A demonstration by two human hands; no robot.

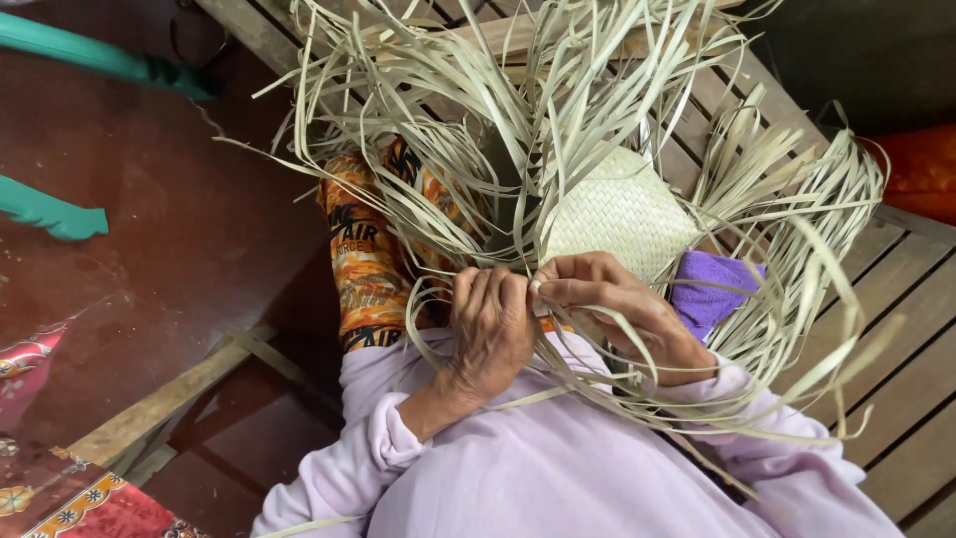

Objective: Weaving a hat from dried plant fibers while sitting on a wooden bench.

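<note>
— While the person sat on the wooden slatted bench [896,299], what did the hands hold?

— Nearest the camera lay the lilac sleeves [558,468]. Just beyond them the left hand [490,334] was curled narrow, its fingers folded down over a few pale leaf strips [558,110]. The right hand [612,304] sat touching it, fingertips pinched on strips at the near edge of the weave.

— And where was the woven piece itself?

— The woven mat panel [622,211] lay just past the right hand, tilted up from the lap, its near corner meeting both sets of fingertips. The left hand was beside its lower left edge rather than on it.

— Anything under it?

— A purple cloth [712,289] showed just right of the right hand, partly tucked under the panel. On the other side an orange patterned trouser leg [363,254] ran away from the left hand.

— And farther out?

— Loose strip ends fanned from the panel in every direction, arching over both hands and out across the bench slats. Off to the far left stood a teal chair frame [60,214] on the dark red floor [189,209], well apart from the weaving.
</note>
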